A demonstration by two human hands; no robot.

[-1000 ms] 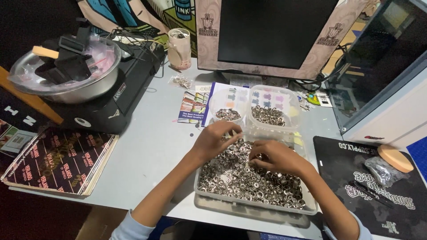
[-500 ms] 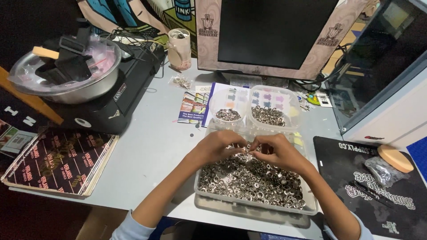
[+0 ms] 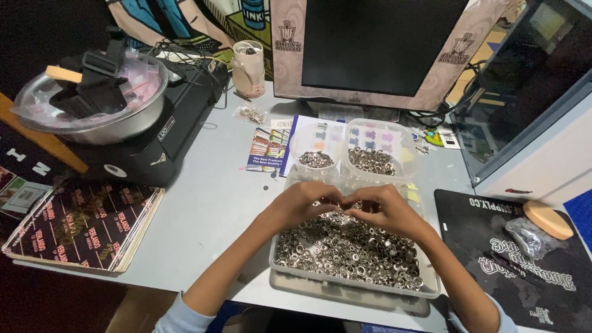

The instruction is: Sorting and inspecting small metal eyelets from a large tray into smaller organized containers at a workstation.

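Your left hand (image 3: pixel 302 206) and your right hand (image 3: pixel 387 208) meet over the far end of the tray (image 3: pixel 351 285), fingertips touching each other just above the heap of small metal rings (image 3: pixel 345 250) that fills it. Both hands are curled, fingers bent in toward the meeting point. They seem to pinch something small between them, but what it is cannot be told, since the fingers hide it. The rings are shiny and silver-coloured, piled loosely from one side wall of the tray to the other, thickest toward the near edge.

The tray sits on the grey table (image 3: pixel 209 203), close to its near edge. Just beyond the tray stand two clear tubs: the left tub (image 3: pixel 316 154) holds a small heap of rings, the right tub (image 3: pixel 376 154) a larger one. They stand side by side, touching or nearly so. Behind the tubs rises the dark monitor (image 3: pixel 382 43). Left of the tray, well apart, a black machine (image 3: pixel 166 135) carries a metal bowl (image 3: pixel 92 98). Nearer you on that side lies a stack of dark printed sheets (image 3: pixel 80 225). Right of the tray lies a black mat (image 3: pixel 512 246) with a tan oval pad (image 3: pixel 549 219) on its far corner.
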